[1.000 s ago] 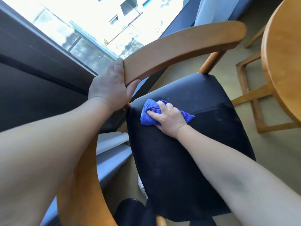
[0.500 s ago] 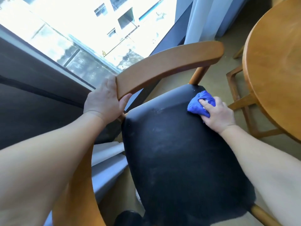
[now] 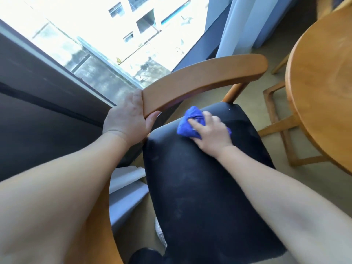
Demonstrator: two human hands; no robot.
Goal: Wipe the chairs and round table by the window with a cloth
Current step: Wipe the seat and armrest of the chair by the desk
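Note:
A wooden chair with a black padded seat [image 3: 200,187] stands below me by the window. My left hand [image 3: 127,121] grips the curved wooden backrest [image 3: 200,80] at its near end. My right hand [image 3: 211,134] presses a crumpled blue cloth [image 3: 187,124] onto the far part of the seat, near the middle. The round wooden table [image 3: 320,88] is at the right, apart from the chair. Faint dusty smears show on the seat.
A large window [image 3: 95,40] with a dark frame runs along the left. Pale curtains [image 3: 240,25] hang at the top. Wooden table legs [image 3: 276,119] stand on the beige floor right of the chair. A white shoe [image 3: 160,233] shows under the seat's left edge.
My right hand has swept the blue cloth from the seat's far right corner back leftward to the middle of the far edge. My left hand keeps its grip on the backrest.

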